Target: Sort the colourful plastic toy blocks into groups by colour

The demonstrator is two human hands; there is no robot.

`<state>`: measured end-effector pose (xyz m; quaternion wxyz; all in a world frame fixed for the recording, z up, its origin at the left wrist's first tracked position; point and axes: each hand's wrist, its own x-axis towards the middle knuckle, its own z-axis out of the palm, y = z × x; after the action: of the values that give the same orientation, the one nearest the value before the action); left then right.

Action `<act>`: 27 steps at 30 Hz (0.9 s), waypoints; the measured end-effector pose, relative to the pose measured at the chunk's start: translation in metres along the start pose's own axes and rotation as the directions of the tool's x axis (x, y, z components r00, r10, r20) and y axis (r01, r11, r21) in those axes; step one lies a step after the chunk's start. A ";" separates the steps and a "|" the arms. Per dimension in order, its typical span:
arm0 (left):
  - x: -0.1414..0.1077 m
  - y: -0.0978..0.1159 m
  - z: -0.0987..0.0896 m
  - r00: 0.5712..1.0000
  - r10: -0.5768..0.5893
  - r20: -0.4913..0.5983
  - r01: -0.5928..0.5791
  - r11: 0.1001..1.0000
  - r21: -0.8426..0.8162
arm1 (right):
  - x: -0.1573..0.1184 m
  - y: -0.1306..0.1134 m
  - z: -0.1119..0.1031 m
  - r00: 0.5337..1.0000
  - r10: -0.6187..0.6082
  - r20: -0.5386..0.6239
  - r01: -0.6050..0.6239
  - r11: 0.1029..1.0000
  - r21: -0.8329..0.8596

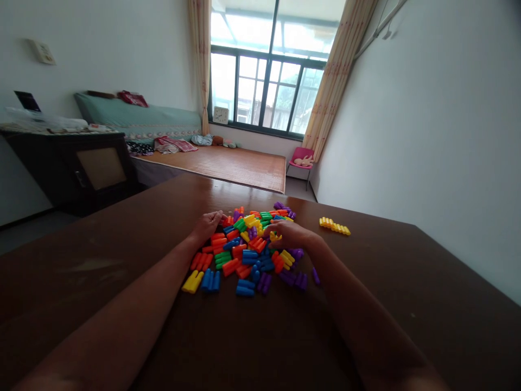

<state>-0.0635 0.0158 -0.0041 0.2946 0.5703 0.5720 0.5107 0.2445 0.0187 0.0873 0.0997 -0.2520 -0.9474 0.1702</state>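
Observation:
A heap of plastic finger-shaped blocks [250,256] in orange, blue, green, yellow and purple covers the middle of the brown table. My left hand [208,225] rests against the heap's far left side, its fingers loosely bent beside orange blocks [228,221], with no block visible in it. Over the right part of the heap, my right hand [291,233] has its thumb and fingers closed about a yellow block [275,236]; the fingers partly cover it. A joined row of yellow blocks [334,226] lies apart, to the right of my right hand.
The dark brown table [391,271] reaches out on both sides of the heap. A single purple block [316,276] lies by my right forearm. Beyond the table stand a bed with a mat [232,165], a dark cabinet [100,163] and a pink chair [300,155].

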 end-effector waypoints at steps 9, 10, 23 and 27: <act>0.002 -0.003 0.000 1.000 0.026 -0.008 -0.025 1.000 0.014 | -0.080 0.109 -0.035 0.779 0.580 -0.239 -0.484 0.798 0.358; 0.003 -0.004 0.000 0.999 0.032 -0.009 -0.032 0.999 0.016 | -0.093 0.122 -0.034 0.747 0.629 -0.213 -0.528 0.757 0.384; 0.001 0.002 -0.002 1.000 0.015 -0.010 -0.014 1.000 0.024 | -0.128 0.158 -0.030 0.592 0.772 -0.231 -0.754 0.632 0.180; 0.000 0.004 -0.003 0.999 0.028 -0.028 -0.025 0.997 0.074 | -0.120 0.158 -0.025 0.564 0.727 -0.393 -0.770 0.634 0.068</act>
<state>-0.0649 0.0143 0.0006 0.2581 0.5808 0.5871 0.5013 0.4242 0.0926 0.0389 0.1874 -0.6629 -0.7192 0.0906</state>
